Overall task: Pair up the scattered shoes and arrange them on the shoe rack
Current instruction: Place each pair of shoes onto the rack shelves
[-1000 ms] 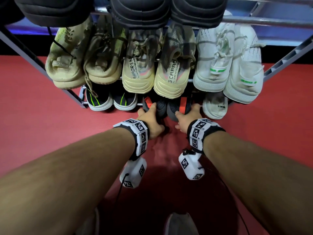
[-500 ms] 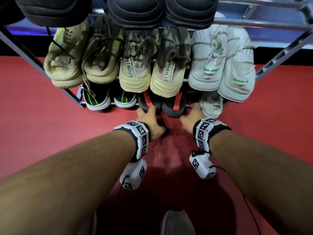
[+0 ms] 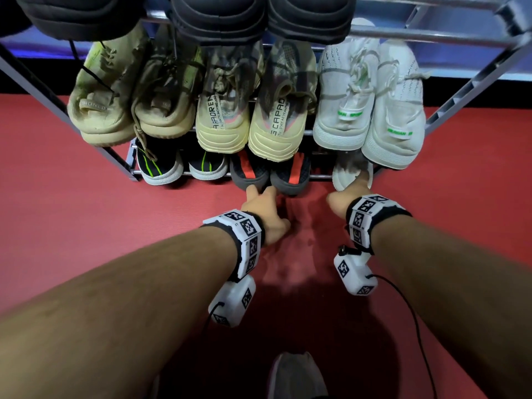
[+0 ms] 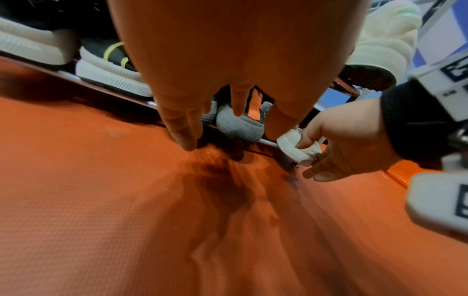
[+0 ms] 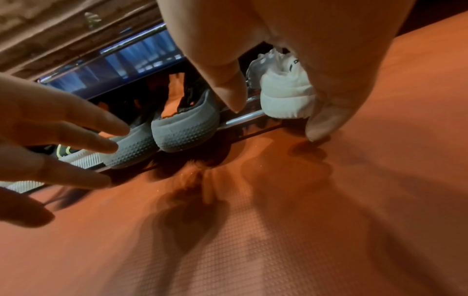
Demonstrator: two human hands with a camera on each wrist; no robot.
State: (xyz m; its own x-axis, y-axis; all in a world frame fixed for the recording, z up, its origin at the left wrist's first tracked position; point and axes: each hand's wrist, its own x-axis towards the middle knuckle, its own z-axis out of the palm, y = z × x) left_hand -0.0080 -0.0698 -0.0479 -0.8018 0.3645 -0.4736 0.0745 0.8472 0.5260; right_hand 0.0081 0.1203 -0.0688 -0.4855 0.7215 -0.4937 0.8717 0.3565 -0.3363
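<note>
Grey pair with orange tongues (image 3: 270, 175) on the bottom shelf of the shoe rack (image 3: 466, 102), heels side by side and overhanging the near rail; heel soles are dimpled grey rubber, clear in both wrist views. Just right of it on the same shelf sits a single white shoe (image 3: 345, 174), knit upper, ribbed sole, small black print on the heel tab.

Left hand (image 3: 266, 214): fingers straight and spread, holding nothing. Fingertips reach the heels of the grey pair; the right wrist view shows two fingers (image 5: 106, 138) against the left grey heel. Actual contact vs. just beside: cannot tell for sure.

Right hand (image 3: 349, 194): at the white shoe's heel, thumb on one side and fingers on the other, loosely bracketing it. The left wrist view shows the fingertips on the heel.

Around:
- bottom shelf left: black pair with lime stripes (image 3: 181, 168), white soles
- middle shelf, left to right: tan pair (image 3: 129, 105), beige/camo pair with lettered heel tabs (image 3: 247, 119), white pair with green tags (image 3: 371, 110)
- top shelf: dark shoes (image 3: 218, 15), soles only in frame
- red textured floor mat (image 3: 86, 226) under everything

Middle-shelf heels overhang and hide most of the bottom row from the head view.
</note>
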